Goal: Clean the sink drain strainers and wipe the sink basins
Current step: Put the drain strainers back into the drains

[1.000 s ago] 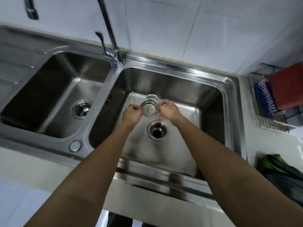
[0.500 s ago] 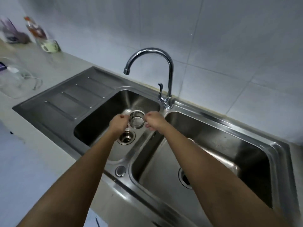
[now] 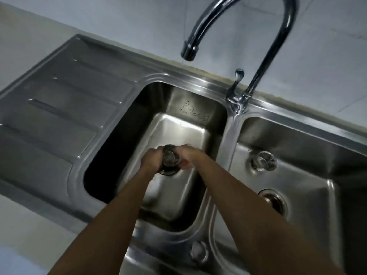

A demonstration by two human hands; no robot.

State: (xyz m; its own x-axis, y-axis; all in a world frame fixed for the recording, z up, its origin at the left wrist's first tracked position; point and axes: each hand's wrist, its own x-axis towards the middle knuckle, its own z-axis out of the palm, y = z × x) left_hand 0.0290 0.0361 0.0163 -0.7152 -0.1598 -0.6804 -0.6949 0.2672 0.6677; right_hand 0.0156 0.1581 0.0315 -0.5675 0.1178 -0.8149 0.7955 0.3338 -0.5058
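So I've got both hands down in the left basin [image 3: 178,128], left hand [image 3: 152,160] and right hand [image 3: 185,158] each pinched shut on opposite sides of the drain strainer [image 3: 168,158], holding it right over the left drain [image 3: 168,171]. The other strainer [image 3: 263,160] is just lying on the floor of the right basin [image 3: 297,155], above the open right drain [image 3: 275,201]. What worries me: the thing looks wet and slick, so my fingertips could slip and drop it crooked into the hole, or I jam it in tilted. Faucet [image 3: 238,26] is off. No brand or writing I can actually read anywhere, too blurry.
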